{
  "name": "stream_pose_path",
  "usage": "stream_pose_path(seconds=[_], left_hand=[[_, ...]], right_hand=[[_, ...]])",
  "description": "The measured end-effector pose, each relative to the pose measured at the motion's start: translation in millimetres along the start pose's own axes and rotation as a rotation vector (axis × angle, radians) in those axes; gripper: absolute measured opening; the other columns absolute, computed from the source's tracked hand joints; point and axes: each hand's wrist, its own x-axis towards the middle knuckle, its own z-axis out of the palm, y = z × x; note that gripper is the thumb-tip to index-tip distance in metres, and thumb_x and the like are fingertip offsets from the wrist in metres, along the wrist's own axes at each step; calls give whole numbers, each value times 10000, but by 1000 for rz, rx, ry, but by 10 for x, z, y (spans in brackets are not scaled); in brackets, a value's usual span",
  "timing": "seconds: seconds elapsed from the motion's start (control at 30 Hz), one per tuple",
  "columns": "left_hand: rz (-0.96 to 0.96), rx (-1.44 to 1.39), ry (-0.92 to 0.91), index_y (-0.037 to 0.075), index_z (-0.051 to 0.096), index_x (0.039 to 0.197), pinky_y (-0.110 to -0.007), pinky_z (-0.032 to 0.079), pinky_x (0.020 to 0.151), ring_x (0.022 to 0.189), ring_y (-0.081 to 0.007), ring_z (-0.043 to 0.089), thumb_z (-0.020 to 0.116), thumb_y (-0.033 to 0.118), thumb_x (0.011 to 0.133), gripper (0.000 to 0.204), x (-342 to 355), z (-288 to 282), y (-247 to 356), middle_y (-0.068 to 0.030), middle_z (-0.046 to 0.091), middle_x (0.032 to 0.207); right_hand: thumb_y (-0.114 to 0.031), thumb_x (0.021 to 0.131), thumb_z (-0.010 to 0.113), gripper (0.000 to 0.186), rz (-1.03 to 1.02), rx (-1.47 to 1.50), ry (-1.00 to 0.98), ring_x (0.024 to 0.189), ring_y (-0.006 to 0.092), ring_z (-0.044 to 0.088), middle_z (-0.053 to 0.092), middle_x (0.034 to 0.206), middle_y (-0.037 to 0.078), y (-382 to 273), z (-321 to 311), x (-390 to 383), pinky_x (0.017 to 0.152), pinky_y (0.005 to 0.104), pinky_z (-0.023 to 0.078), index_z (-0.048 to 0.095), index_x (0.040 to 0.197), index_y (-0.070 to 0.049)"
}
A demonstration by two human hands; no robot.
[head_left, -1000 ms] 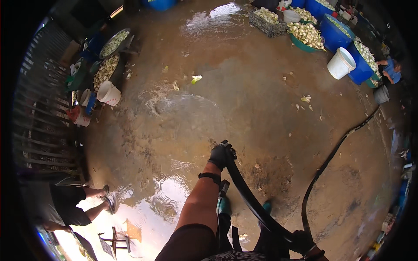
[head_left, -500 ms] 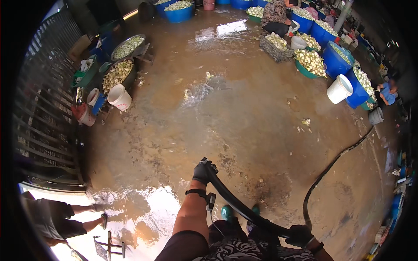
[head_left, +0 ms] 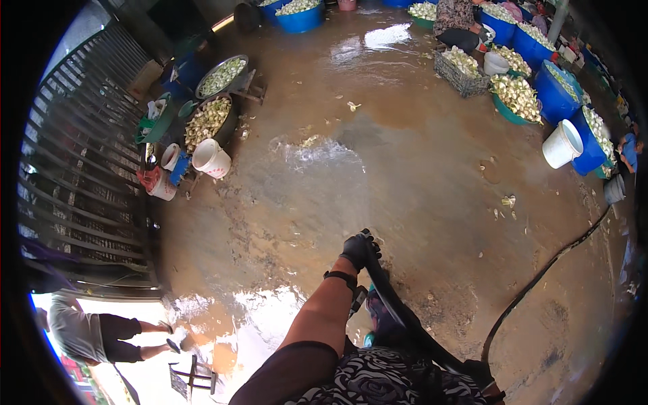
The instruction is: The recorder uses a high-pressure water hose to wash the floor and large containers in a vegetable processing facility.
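My left hand (head_left: 361, 251), in a black glove, is closed round a thick black hose (head_left: 399, 312) close to its front end. Near the lower edge, my right hand (head_left: 476, 373), dark against the hose, grips it farther back, beside my waist. Between the hands the hose slants across the front of my body. Ahead of the left hand, water (head_left: 324, 152) splashes on the wet brown floor (head_left: 405, 182). A bent leg (head_left: 385, 314) shows partly behind the hose.
At left stand a white bucket (head_left: 211, 159), a basin of pale bulbs (head_left: 208, 121) and a slatted fence (head_left: 81, 175). Blue tubs (head_left: 555, 101), a crate (head_left: 466, 79) and a seated person (head_left: 455, 20) are at far right. The trailing hose (head_left: 540, 278) curves rightward. Another person (head_left: 88, 331) stands lower left.
The view has turned slightly left, so the surroundings sit farther right. My left hand and the hose end have shifted up and right in the picture. One leg has come forward.
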Motion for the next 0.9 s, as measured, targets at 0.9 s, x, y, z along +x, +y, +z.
stream_pose_path(seconds=[0.9], left_hand=[[215,-113,108,166,423,790,-393,387,528,626,-207,449,438,190,845,61,747,-784,2221,-14,432,692]], right_hand=[[-394,527,714,373,-24,40,-176,664,276,607,607,680,101,-1196,-1225,2440,612,386,475,602,693,-78]])
